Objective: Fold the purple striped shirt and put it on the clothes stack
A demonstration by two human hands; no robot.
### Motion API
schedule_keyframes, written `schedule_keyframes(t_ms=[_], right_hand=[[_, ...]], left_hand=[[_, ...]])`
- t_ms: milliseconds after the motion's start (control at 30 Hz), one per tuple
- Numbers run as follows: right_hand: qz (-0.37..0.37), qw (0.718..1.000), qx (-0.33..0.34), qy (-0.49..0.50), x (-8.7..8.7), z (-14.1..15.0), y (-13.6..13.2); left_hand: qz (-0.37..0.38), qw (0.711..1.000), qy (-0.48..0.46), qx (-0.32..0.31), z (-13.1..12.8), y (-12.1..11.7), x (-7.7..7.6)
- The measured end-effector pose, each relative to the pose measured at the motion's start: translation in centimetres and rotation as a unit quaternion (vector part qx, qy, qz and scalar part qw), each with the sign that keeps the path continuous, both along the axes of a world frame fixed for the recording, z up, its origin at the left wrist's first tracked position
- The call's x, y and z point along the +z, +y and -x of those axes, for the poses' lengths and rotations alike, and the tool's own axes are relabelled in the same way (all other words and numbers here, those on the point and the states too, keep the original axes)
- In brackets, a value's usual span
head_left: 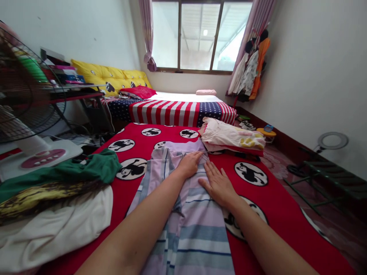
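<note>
Lilac striped cloth garment (195, 233) lies under both palms on red bedspread (275, 206). Left hand (187, 165) and right hand (218, 185) flat, open, ungrasping. Seems soft, light; best gathered at folded edge just beyond fingertips.

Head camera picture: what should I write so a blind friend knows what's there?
A person's left hand and right hand rest on a striped lilac cloth lying on a red bedspread with black cartoon figures. Folded clothes sit nearby, and a stars-and-stripes bed cover lies beyond, under a window.
</note>
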State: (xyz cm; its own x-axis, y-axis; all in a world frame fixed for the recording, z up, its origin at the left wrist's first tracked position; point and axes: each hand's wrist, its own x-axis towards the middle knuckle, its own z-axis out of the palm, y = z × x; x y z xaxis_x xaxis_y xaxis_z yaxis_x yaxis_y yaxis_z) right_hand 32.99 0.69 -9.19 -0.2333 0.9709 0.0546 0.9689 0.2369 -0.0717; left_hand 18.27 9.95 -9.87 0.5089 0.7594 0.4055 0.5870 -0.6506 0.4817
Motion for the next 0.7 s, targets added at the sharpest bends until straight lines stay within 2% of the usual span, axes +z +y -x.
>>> schedule_keyframes(t_ms=[133, 200, 300, 400, 467, 533, 600, 667, 700], right_hand=[[-0.029, 1.0, 0.004, 0.0, -0.8, -0.1, -0.2], [-0.031, 1.0, 0.005, 0.0, -0.6, -0.1, -0.3], [-0.025, 1.0, 0.008, 0.007, -0.4, -0.2, -0.2], [-0.026, 0.999, 0.012, 0.025, -0.4, -0.4, -0.1], [-0.03, 0.999, 0.011, 0.044, -0.5, -0.5, -0.1], [-0.035, 0.997, 0.012, 0.074, -0.6, -0.7, 0.0], [-0.043, 0.992, 0.015, 0.119, -0.7, -1.0, 0.2], [-0.053, 0.982, 0.014, 0.18, -0.7, -1.5, 0.4], [-0.056, 0.975, 0.013, 0.215, -0.7, -1.7, 0.4]], left_hand=[[0.034, 0.998, -0.051, 0.001, -0.2, 0.2, -0.1], [0.062, 0.995, -0.082, -0.001, -0.1, 0.5, 0.6], [0.108, 0.986, -0.127, -0.028, 1.0, 0.8, 3.3], [0.145, 0.974, -0.158, -0.075, 3.6, -0.2, 6.5], [0.171, 0.966, -0.169, -0.098, 6.1, -2.0, 7.9], [0.196, 0.962, -0.165, -0.094, 9.0, -4.7, 8.2], [0.184, 0.973, -0.13, -0.047, 12.2, -8.1, 7.5], [0.126, 0.989, -0.072, 0.018, 15.4, -12.1, 6.4], [0.107, 0.993, -0.045, 0.028, 16.8, -14.1, 5.8]])
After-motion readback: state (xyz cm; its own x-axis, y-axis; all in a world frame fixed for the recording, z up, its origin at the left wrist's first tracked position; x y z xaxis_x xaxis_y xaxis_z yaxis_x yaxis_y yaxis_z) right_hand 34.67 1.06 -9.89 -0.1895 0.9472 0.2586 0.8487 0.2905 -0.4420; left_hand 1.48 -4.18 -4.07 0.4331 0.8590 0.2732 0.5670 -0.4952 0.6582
